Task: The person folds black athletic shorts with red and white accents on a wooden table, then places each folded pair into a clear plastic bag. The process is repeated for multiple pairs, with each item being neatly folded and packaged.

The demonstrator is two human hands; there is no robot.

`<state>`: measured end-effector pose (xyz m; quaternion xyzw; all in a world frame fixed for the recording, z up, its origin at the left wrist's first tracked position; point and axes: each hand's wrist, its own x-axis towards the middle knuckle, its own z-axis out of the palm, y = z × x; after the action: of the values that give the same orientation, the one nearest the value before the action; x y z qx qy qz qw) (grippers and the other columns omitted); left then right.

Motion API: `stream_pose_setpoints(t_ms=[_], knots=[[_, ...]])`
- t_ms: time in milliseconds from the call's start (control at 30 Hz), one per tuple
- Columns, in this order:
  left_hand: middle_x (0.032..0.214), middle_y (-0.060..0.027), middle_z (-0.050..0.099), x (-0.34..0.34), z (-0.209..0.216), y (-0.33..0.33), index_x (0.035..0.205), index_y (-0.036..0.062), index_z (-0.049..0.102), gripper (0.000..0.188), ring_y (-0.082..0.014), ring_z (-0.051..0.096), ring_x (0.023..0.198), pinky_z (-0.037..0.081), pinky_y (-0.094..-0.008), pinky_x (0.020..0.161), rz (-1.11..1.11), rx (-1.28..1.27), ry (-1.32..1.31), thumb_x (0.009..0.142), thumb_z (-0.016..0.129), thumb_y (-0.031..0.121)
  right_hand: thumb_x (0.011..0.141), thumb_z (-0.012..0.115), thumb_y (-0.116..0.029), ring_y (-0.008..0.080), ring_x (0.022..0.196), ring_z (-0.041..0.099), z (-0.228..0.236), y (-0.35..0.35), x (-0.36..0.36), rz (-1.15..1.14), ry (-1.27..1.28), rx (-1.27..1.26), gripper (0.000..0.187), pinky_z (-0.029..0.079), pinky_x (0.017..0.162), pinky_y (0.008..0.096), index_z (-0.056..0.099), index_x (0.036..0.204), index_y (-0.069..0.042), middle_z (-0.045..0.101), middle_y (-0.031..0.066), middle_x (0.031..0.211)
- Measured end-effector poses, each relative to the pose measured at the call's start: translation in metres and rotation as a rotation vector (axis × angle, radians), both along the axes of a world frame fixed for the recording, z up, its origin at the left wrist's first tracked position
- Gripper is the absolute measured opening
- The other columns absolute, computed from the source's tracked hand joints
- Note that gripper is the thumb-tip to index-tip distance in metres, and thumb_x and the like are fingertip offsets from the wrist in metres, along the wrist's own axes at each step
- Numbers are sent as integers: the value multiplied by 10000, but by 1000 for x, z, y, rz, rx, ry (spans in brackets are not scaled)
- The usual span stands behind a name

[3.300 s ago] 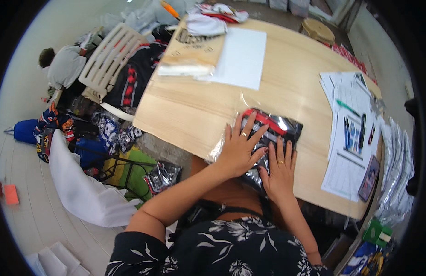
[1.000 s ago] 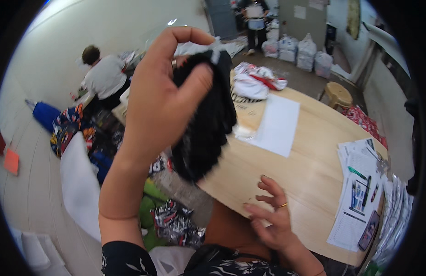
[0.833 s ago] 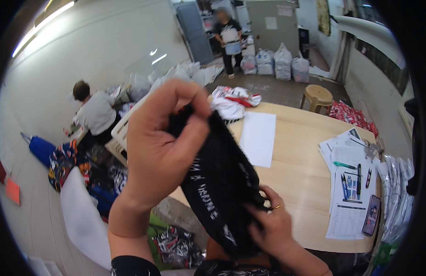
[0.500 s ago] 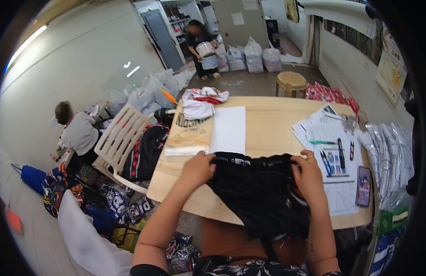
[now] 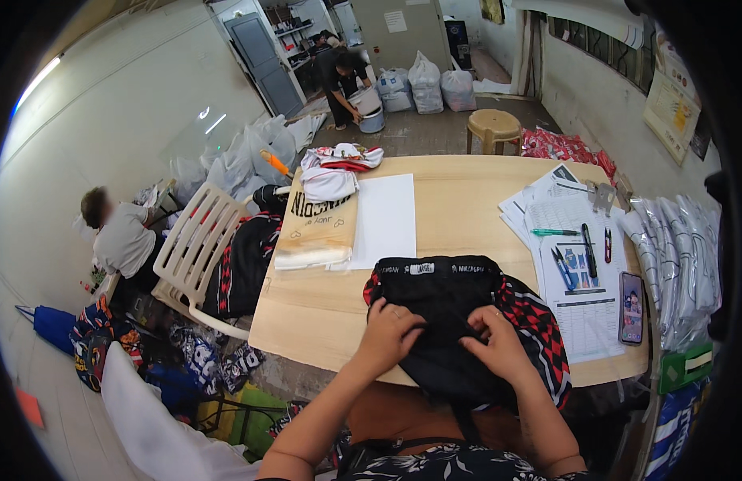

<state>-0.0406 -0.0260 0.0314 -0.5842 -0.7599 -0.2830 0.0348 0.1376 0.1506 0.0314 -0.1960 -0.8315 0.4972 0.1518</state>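
Observation:
Black shorts lie at the table's near edge, spread with the waistband away from me. Pale lettering and a small white label run along the waistband, and red, black and white diamond shapes cover the sides. My left hand rests on the left half of the cloth, its fingers bent and spread a little. On the right half is my right hand, thumb and forefinger apart, touching the fabric. Neither hand visibly grips the cloth. The lower part of the shorts hangs past the table edge, partly hidden by my forearms.
The wooden table bears a folded cream cloth, a white garment, papers, pens and a phone. A plastic chair and seated person are left; another person bends over a bucket at the back.
My hands have let go of the waistband and moved nearer to me, onto the cloth. The shorts now lie flatter, showing their patterned sides. The far person has bent down with the bucket.

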Motion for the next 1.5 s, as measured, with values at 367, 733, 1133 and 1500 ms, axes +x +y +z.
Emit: stream_pose_setpoints(t_ms=[367,733,1133,1500], knots=[[863,-38,598,11,33,-11,1008,125,678,199,-245,583,882,398,-407,894,-143,-57,-45,833,737,200,832,670,-46,277,761,658,79,20,16,299,-83,192,188,524,701,352,700,1017,-26,684,143,860],[905,-35,642,37,17,-11,981,107,682,164,-236,590,904,389,-393,890,-181,127,-73,835,737,158,1006,525,-120,114,690,550,122,9,-50,226,565,-337,216,446,632,221,650,1113,21,629,58,846],[898,-24,637,55,97,-39,1010,92,662,333,-210,588,843,425,-344,840,-258,175,-554,775,832,255,897,670,-188,371,873,655,154,-17,18,717,-87,198,192,522,755,418,666,1016,-37,684,136,911],[960,-97,673,6,130,-14,1003,139,732,292,-266,577,1105,273,-618,1083,-576,-415,249,711,744,149,919,643,-278,340,879,675,284,116,61,1193,645,0,315,403,1003,542,626,1131,-46,705,182,945]])
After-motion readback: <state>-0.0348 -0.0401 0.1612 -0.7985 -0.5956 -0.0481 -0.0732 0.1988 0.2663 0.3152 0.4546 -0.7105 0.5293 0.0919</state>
